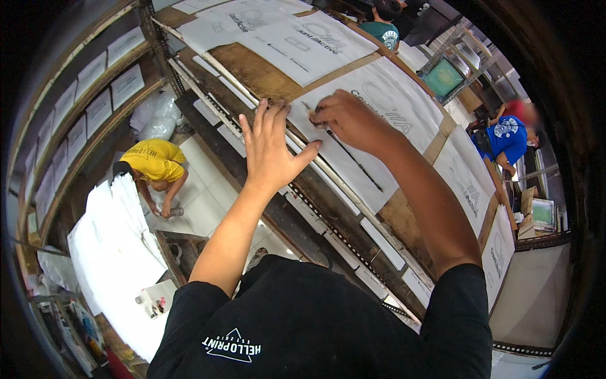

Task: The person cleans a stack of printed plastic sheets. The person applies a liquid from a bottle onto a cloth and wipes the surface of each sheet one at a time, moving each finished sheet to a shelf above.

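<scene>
My left hand (273,148) is spread open over the metal rail (344,183) along the near edge of a long brown table (267,68), its fingertips at the rail. Over a white printed sheet (379,183) on the tabletop, my right hand (347,120) is closed with its fingertips pinched together. A small pale bit shows at those fingertips, too small to name. From beneath the right hand, a thin dark streak or rod (355,161) runs down the sheet; I cannot tell which. Another white printed sheet (309,47) lies farther along the table.
A person in a yellow shirt (151,161) bends down at the left, beside white paper sheets (113,234). Shelves (95,69) with white sheets line the left side. Across the table are a person in blue (505,136), one in green (382,33), and a green-meshed frame (444,77).
</scene>
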Action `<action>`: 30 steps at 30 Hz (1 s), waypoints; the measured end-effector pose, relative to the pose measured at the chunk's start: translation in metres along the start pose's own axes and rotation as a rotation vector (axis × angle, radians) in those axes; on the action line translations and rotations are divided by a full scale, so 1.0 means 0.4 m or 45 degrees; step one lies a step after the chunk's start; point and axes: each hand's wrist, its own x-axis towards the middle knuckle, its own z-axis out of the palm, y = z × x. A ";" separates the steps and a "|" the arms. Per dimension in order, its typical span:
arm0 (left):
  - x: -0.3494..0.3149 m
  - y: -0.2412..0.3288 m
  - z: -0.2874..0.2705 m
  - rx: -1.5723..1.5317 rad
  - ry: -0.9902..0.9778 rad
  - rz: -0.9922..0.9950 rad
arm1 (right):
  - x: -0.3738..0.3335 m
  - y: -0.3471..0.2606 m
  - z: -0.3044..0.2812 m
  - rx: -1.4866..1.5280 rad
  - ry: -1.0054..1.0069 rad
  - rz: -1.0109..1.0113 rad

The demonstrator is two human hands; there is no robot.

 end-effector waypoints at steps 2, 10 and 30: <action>-0.001 -0.003 -0.001 0.015 0.003 -0.004 | -0.047 -0.017 -0.023 0.028 -0.034 0.004; 0.001 0.001 0.001 0.031 -0.007 0.024 | -0.266 -0.066 -0.078 0.086 -0.064 0.062; -0.003 0.009 -0.006 0.026 0.030 0.019 | -0.262 0.011 -0.111 1.375 0.018 0.790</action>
